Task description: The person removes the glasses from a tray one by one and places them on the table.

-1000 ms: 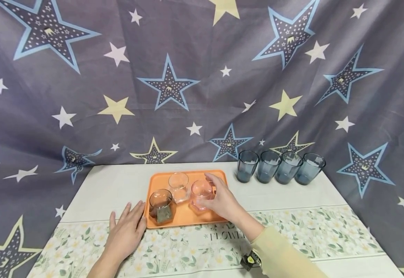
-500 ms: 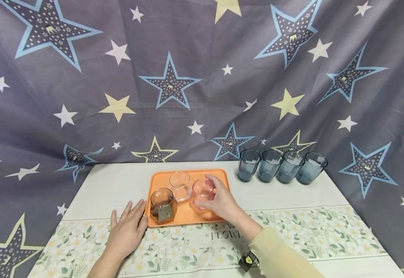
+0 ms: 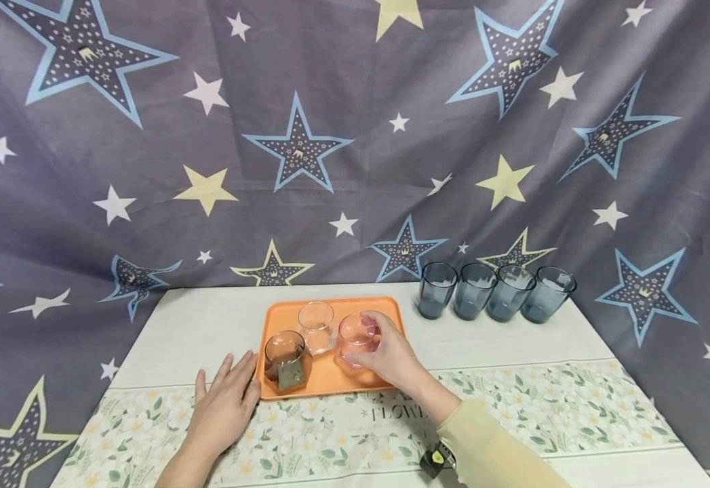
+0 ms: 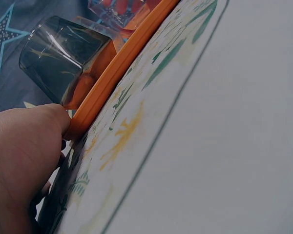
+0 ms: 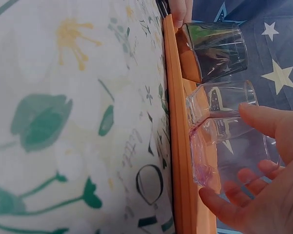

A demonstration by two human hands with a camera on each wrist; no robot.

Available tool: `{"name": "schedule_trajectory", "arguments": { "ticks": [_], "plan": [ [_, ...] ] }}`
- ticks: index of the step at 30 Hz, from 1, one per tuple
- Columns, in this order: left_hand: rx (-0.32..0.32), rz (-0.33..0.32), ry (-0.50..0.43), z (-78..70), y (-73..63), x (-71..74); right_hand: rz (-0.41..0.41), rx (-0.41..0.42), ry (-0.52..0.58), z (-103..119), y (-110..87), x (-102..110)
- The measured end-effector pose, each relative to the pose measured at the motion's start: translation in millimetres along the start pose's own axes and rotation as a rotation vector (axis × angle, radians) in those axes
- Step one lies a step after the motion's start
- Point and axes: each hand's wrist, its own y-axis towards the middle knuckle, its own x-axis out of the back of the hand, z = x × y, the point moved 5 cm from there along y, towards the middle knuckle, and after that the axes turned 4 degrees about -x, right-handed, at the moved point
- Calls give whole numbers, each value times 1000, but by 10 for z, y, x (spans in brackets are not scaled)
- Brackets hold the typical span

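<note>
My right hand holds a pink-tinted drinking glass, thumb on the near side and fingers round the far side. The glass stands upright at the right part of an orange tray. To its left is a colourless glass. Nearer the tray's left end stands a smoky grey-brown glass, which the left wrist view also shows upright behind the tray's rim. My left hand lies on the table with fingers spread, its thumb side against the tray's left edge.
Several blue-tinted glasses stand in a row at the back right of the table. A star-printed curtain hangs right behind the table. The white tablecloth carries a floral band along its front part.
Both hands and the glasses stay nearly where they were; my right hand keeps its place round the pink glass. The head view has shifted very slightly.
</note>
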Motion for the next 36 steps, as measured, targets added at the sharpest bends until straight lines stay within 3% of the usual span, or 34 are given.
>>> {"name": "schedule_trajectory", "arguments": {
  "ticks": [6,14,36],
  "plan": [
    [-3,2,-3,6,-7,-4,-15,-4,26,19,-44,27],
    [-2,-6,2,8,4,-16,-30,-74,30,27,-88,142],
    [-9,-2,-3,7,6,-11,-149,-58,37,-92,-155,849]
  ]
}}
